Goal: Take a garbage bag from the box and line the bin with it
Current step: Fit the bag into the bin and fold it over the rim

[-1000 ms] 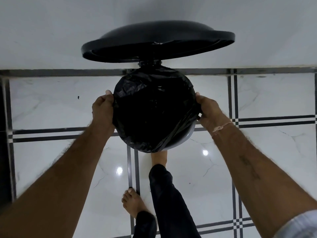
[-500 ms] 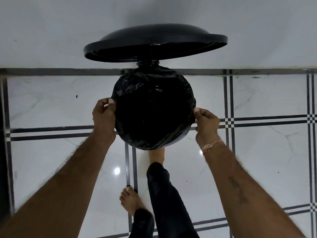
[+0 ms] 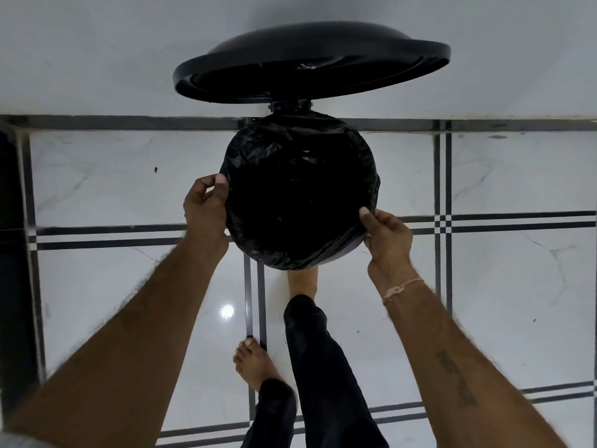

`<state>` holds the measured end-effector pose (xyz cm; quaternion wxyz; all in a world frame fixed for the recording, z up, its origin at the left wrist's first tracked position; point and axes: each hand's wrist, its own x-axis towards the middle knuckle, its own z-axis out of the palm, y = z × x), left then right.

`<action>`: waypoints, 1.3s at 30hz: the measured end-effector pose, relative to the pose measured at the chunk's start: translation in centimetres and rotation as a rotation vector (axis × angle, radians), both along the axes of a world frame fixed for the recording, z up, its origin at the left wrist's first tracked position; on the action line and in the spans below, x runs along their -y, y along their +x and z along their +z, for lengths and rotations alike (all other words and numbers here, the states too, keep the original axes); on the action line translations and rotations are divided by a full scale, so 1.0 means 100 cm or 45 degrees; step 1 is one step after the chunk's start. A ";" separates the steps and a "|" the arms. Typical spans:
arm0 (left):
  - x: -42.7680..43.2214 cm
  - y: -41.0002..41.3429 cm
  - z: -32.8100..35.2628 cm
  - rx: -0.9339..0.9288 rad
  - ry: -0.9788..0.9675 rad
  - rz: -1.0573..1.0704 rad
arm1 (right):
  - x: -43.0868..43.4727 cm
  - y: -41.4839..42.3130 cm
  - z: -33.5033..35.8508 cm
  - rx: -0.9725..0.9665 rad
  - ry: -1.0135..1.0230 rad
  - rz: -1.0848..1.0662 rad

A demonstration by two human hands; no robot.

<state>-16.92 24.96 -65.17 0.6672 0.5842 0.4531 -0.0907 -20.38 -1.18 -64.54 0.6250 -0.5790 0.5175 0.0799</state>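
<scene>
Snugly between left hand [image 3: 205,211] and right hand [image 3: 388,236], black garbage bag [image 3: 300,202].

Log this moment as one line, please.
step: lining | black plastic garbage bag: folded over round bin rim | left hand: grips bag edge | right hand: grips bag edge | black round lid: raised

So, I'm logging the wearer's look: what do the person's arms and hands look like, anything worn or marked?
Both forearms are bare and hairy. The left hand and right hand show no rings or watch. A thin pale thread band circles the right wrist; a dark script-like tattoo runs along the right forearm. A sliver of light sleeve shows at the left upper arm.
</scene>
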 end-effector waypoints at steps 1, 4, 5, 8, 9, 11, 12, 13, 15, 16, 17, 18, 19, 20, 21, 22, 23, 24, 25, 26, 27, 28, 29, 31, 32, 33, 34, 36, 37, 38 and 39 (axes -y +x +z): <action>0.001 0.001 0.000 -0.006 0.008 0.003 | -0.003 -0.002 0.000 -0.003 -0.040 -0.036; 0.005 0.002 0.004 -0.031 0.049 0.026 | -0.006 -0.007 0.000 0.004 -0.134 -0.113; 0.005 0.002 0.004 -0.023 0.060 0.043 | -0.006 -0.008 0.001 -0.006 -0.148 -0.129; 0.005 0.002 0.003 -0.011 0.091 0.067 | -0.007 -0.009 0.007 -0.081 -0.071 -0.168; 0.005 0.001 0.003 -0.013 0.089 0.072 | -0.006 -0.009 0.009 -0.101 -0.022 -0.181; 0.004 -0.001 0.002 -0.023 0.066 0.070 | -0.005 -0.011 0.009 -0.132 0.040 -0.191; 0.003 -0.002 0.001 -0.028 0.055 0.060 | -0.004 -0.013 0.007 -0.144 0.055 -0.192; 0.002 -0.003 0.001 -0.031 0.040 0.051 | -0.004 -0.015 0.006 -0.154 0.062 -0.190; -0.001 -0.006 -0.001 -0.031 0.002 0.047 | -0.005 -0.020 0.003 -0.160 0.073 -0.190; -0.002 -0.008 0.000 -0.024 -0.022 0.044 | -0.005 -0.021 0.001 -0.156 0.071 -0.190; -0.002 -0.011 0.000 -0.015 -0.045 0.035 | -0.005 -0.021 0.001 -0.151 0.064 -0.186; -0.004 -0.015 0.000 -0.006 -0.061 0.019 | -0.007 -0.022 0.001 -0.149 0.053 -0.181; -0.004 -0.018 -0.001 0.002 -0.078 0.002 | -0.006 -0.021 0.001 -0.144 0.038 -0.181; -0.005 -0.022 -0.002 0.004 -0.087 -0.008 | -0.006 -0.022 -0.002 -0.128 0.022 -0.190; -0.006 -0.024 -0.004 0.000 -0.087 -0.006 | -0.008 -0.022 -0.001 -0.104 0.015 -0.197; -0.007 -0.027 -0.005 -0.015 -0.088 0.015 | -0.009 -0.022 -0.001 -0.067 0.007 -0.199; -0.007 -0.029 -0.006 -0.037 -0.093 0.055 | -0.011 -0.023 0.000 -0.018 0.003 -0.186; -0.007 -0.031 -0.006 -0.056 -0.105 0.104 | -0.013 -0.024 0.001 0.027 -0.009 -0.152; -0.005 -0.034 -0.007 -0.064 -0.122 0.147 | -0.015 -0.025 0.003 0.051 -0.024 -0.113; -0.004 -0.038 -0.007 -0.067 -0.140 0.173 | -0.018 -0.026 0.005 0.058 -0.052 -0.081; -0.003 -0.042 -0.006 -0.063 -0.158 0.184 | -0.021 -0.026 0.005 0.055 -0.082 -0.071; -0.002 -0.046 -0.006 -0.061 -0.183 0.189 | -0.024 -0.026 0.006 0.051 -0.106 -0.080; 0.000 -0.050 -0.006 -0.070 -0.218 0.191 | -0.027 -0.026 0.005 0.043 -0.127 -0.100; 0.005 -0.058 -0.004 -0.110 -0.293 0.177 | -0.030 -0.027 0.005 0.011 -0.169 -0.137; 0.009 -0.062 -0.001 -0.128 -0.339 0.166 | -0.031 -0.029 0.004 0.002 -0.177 -0.151; 0.014 -0.066 0.000 -0.145 -0.392 0.175 | -0.031 -0.031 0.003 0.000 -0.172 -0.173; 0.018 -0.070 0.001 -0.160 -0.446 0.203 | -0.030 -0.033 0.003 0.008 -0.140 -0.207; 0.023 -0.076 -0.001 -0.164 -0.548 0.285 | -0.029 -0.039 0.003 0.008 -0.026 -0.290; 0.025 -0.079 -0.002 -0.144 -0.587 0.326 | -0.027 -0.040 0.004 -0.020 0.032 -0.314; 0.026 -0.080 -0.004 -0.124 -0.620 0.369 | -0.026 -0.042 0.004 -0.063 0.086 -0.326; 0.027 -0.081 -0.005 -0.115 -0.642 0.414 | -0.023 -0.044 0.003 -0.108 0.136 -0.333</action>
